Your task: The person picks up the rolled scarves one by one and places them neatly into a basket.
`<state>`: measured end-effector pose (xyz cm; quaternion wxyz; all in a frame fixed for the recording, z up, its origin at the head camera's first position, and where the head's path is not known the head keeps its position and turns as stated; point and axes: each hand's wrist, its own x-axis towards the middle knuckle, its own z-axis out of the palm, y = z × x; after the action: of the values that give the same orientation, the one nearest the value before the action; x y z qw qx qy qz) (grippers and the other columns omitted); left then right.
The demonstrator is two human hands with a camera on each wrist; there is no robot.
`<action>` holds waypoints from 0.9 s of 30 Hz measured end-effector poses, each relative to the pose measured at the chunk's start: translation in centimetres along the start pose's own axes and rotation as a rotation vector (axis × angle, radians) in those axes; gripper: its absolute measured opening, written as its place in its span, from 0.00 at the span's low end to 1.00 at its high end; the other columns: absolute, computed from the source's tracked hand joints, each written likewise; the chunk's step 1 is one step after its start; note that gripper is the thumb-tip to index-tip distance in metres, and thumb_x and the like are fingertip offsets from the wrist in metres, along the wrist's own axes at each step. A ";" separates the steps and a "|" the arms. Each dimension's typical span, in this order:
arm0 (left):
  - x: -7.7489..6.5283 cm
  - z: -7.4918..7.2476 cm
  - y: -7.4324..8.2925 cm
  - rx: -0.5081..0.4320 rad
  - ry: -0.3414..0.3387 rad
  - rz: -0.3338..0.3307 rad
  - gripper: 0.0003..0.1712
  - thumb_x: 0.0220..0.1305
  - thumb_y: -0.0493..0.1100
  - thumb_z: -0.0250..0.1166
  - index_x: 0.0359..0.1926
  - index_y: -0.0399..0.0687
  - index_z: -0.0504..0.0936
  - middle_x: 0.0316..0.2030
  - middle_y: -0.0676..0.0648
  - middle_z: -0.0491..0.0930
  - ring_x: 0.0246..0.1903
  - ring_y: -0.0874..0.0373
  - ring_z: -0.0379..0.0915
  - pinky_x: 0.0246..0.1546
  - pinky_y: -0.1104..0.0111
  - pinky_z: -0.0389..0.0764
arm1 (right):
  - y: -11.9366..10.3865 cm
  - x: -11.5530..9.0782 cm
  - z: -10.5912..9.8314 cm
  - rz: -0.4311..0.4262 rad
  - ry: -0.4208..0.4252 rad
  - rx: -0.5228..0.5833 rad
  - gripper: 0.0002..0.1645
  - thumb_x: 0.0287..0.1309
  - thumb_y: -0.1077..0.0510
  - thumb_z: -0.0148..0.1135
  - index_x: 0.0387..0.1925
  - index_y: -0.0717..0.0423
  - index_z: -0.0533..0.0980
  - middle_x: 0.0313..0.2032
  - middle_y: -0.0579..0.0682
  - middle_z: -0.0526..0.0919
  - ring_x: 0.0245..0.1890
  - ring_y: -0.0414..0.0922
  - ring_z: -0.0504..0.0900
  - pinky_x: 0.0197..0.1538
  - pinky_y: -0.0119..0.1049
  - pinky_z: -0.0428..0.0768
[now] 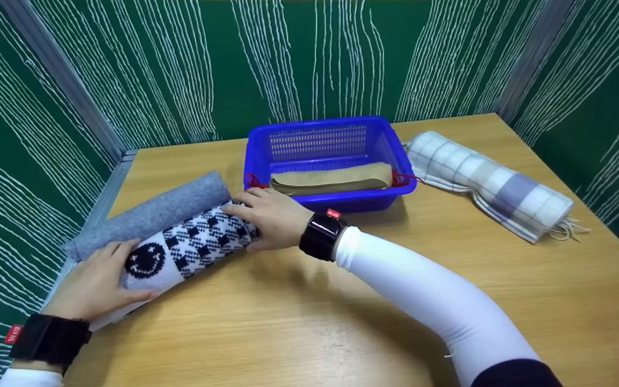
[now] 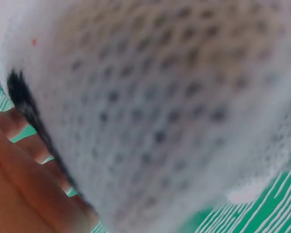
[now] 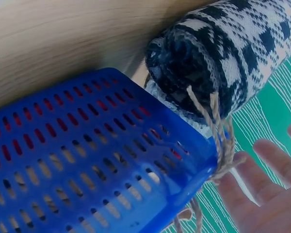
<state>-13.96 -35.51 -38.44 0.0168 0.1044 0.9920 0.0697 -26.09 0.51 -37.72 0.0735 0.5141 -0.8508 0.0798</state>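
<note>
A rolled knit scarf [image 1: 210, 236], black-and-white checked with a smiley patch, lies slantwise at the left. My left hand [image 1: 94, 279] holds its near end, thumb along the front side and fingers over the top. My right hand [image 1: 274, 217] grips the far end, with fingers above and thumb on the near side. White knit fabric [image 2: 160, 116] fills most of the left wrist view, blurred, beside the left fingers. In the right wrist view the scarf's spiral end [image 3: 184, 68] shows dark layers. A grey felt-like roll [image 1: 153, 215] lies just behind the scarf.
A blue plastic basket [image 1: 315, 124] stands at the back middle, holding a beige roll [image 1: 336, 177]; red cords hang at both its sides. Twine [image 3: 220, 131] shows by the basket in the right wrist view. A plaid fringed scarf [image 1: 492, 180] lies rolled at the right.
</note>
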 end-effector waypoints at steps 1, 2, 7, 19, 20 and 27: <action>-0.1 0.0 -0.1 0.000 -0.003 -0.003 0.72 0.51 0.79 0.77 0.79 0.32 0.64 0.71 0.23 0.70 0.69 0.20 0.67 0.66 0.24 0.69 | 0.0 0.1 0.1 0.001 -0.006 -0.004 0.57 0.56 0.40 0.83 0.81 0.48 0.66 0.73 0.57 0.75 0.75 0.58 0.72 0.79 0.56 0.72; -0.1 0.0 -0.1 0.000 -0.007 -0.006 0.72 0.51 0.79 0.76 0.80 0.33 0.64 0.72 0.23 0.69 0.69 0.20 0.66 0.66 0.23 0.69 | -0.1 0.2 0.1 0.002 -0.011 -0.010 0.57 0.56 0.40 0.83 0.82 0.47 0.65 0.74 0.57 0.75 0.75 0.58 0.72 0.79 0.55 0.71; -0.4 0.0 -0.3 0.003 -0.012 -0.015 0.71 0.52 0.79 0.77 0.80 0.34 0.64 0.72 0.23 0.69 0.70 0.20 0.66 0.66 0.23 0.68 | -0.3 0.8 0.5 0.004 -0.032 -0.040 0.57 0.58 0.38 0.81 0.83 0.45 0.64 0.77 0.57 0.72 0.77 0.57 0.71 0.80 0.54 0.71; -1.0 0.3 -1.2 -0.006 -0.045 -0.058 0.73 0.49 0.76 0.80 0.79 0.30 0.63 0.71 0.21 0.70 0.68 0.19 0.67 0.66 0.22 0.67 | -1.0 1.9 1.1 0.024 -0.086 -0.069 0.60 0.58 0.36 0.81 0.84 0.45 0.61 0.80 0.57 0.68 0.80 0.58 0.68 0.83 0.55 0.67; -1.0 0.3 -1.2 -0.009 -0.048 -0.061 0.73 0.49 0.76 0.80 0.80 0.30 0.62 0.71 0.21 0.69 0.68 0.19 0.66 0.66 0.22 0.67 | -1.1 2.1 1.1 0.027 -0.092 -0.070 0.60 0.58 0.36 0.81 0.84 0.45 0.61 0.80 0.57 0.68 0.80 0.58 0.68 0.83 0.55 0.66; -1.1 0.5 -1.6 -0.035 -0.055 -0.062 0.74 0.47 0.73 0.83 0.80 0.32 0.62 0.71 0.22 0.70 0.68 0.20 0.67 0.65 0.24 0.70 | -1.6 2.8 1.6 0.010 -0.100 -0.101 0.61 0.58 0.35 0.80 0.84 0.46 0.60 0.79 0.56 0.69 0.79 0.57 0.69 0.83 0.54 0.66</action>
<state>-13.20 -37.17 -39.12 0.0480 0.0750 0.9925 0.0835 -26.00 -2.98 -38.58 0.0563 0.5090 -0.8589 0.0112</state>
